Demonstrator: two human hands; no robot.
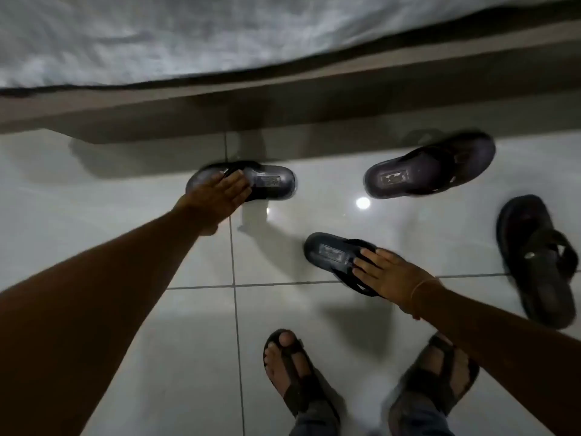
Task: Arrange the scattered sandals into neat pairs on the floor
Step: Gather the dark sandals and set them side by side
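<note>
Several dark sandals lie scattered on the pale tiled floor [125, 215]. My left hand [220, 191] rests flat on the strap end of one dark flip-flop [273, 182] by the bed base, fingers spread over it. My right hand [390, 275] lies on the straps of a second matching flip-flop [330, 251] in the middle of the floor. A third flip-flop [430, 169] lies at the back right, toe pointing right. A darker strapped sandal [540, 262] lies lengthwise at the far right edge. Whether either hand grips its sandal is unclear.
A low brown bed base [283, 102] runs across the back with a grey sheet [188, 36] over it. My own two feet in strapped sandals [292, 369] stand at the bottom of the view. A lamp glare shows on the tiles.
</note>
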